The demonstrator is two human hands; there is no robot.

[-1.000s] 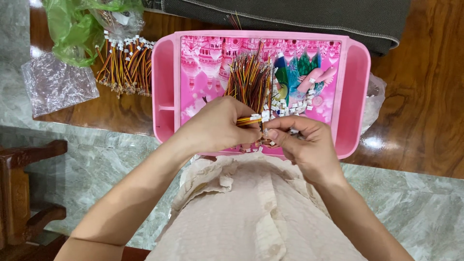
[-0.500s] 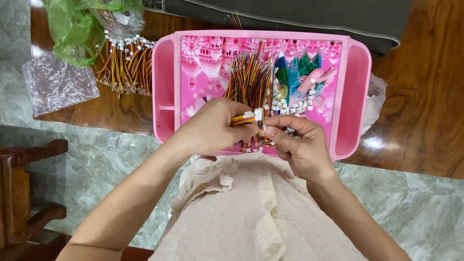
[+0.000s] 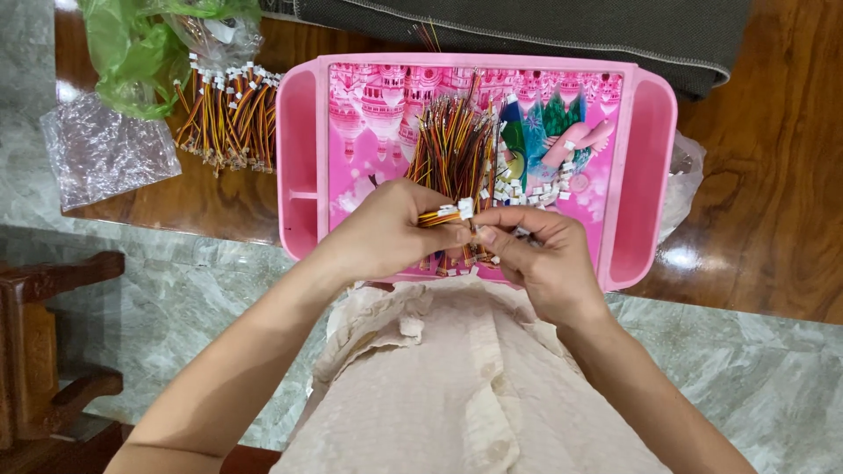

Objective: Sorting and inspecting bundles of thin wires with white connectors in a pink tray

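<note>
Head view, both hands pinching wire connector (image 3: pixel 457 211), pink tray (image 3: pixel 645 175)

We see three bags, no labels, signs or screens. Green plastic bag (image 3: pixel 132 53) at upper left of frame, crumpled, translucent, lying on wooden table. Clear plastic bag (image 3: pixel 215 31) just right of it at top edge, overlapping green one, bunched. Second clear bag (image 3: pixel 105 154) at left, below green bag, flat, wrinkled, glinting, at table edge. We spot more clear plastic (image 3: pixel 685 180) at right, peeking out behind pink tray (image 3: pixel 650 175); kind unclear.
</note>
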